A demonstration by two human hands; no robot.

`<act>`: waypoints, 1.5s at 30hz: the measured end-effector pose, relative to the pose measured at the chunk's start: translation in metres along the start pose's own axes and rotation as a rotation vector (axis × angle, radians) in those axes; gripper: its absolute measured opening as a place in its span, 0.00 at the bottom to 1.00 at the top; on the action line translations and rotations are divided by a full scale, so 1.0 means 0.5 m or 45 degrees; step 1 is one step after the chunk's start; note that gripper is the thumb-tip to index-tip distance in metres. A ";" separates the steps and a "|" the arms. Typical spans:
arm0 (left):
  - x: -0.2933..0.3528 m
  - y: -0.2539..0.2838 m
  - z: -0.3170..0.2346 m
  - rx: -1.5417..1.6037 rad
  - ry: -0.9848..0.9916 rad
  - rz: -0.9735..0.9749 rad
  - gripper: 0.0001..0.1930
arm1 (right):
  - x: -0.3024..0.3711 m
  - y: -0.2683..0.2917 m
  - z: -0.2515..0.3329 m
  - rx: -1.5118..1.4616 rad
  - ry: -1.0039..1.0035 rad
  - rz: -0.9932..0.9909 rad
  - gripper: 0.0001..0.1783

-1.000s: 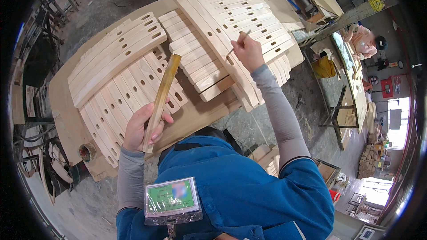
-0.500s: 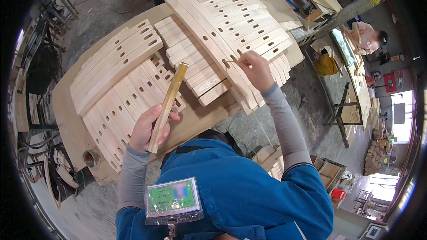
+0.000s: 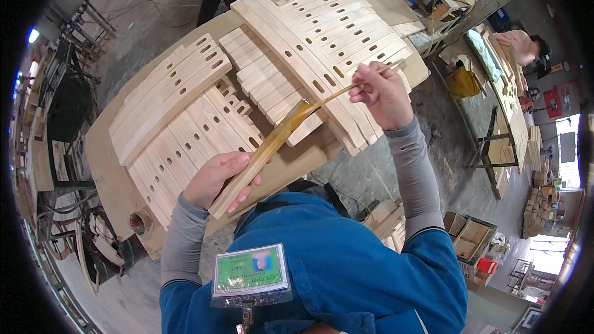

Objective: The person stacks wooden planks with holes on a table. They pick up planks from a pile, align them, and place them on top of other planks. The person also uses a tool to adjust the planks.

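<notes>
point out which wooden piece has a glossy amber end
The wooden strip held in the left hand: its far part is glossy amber, while the slotted pieces lying beyond it look pale and matte.

Hands point(image 3: 388, 98) apart, fingers point(image 3: 364, 79) seemingly curled.

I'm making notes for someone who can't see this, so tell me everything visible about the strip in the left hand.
The strip looks like pale wood, long and narrow. Its far part bears a glossy, amber-brown coating that looks wet; the near end is bare. It slants away and rightward from the left hand, which grips its lower part. The tip of a thin stick, held in the right hand, appears to touch the coated end.
</notes>
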State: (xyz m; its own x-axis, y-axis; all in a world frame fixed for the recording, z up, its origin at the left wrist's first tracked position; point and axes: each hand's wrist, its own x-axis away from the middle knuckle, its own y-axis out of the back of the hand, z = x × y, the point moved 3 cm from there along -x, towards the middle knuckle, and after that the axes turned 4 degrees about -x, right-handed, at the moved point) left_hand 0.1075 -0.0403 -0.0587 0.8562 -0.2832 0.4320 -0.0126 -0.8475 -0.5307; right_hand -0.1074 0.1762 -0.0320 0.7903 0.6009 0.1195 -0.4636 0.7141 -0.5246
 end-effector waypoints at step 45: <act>0.127 0.058 0.024 0.168 -0.639 -0.785 0.21 | -0.244 -0.138 -0.105 0.170 0.175 0.206 0.08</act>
State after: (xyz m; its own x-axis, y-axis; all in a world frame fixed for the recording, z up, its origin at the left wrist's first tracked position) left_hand 0.1677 -0.0774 -0.0552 0.8193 0.4807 0.3127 0.5725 -0.7164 -0.3988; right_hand -0.1511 0.0348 -0.0547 0.7444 0.6632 -0.0777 -0.6302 0.6592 -0.4102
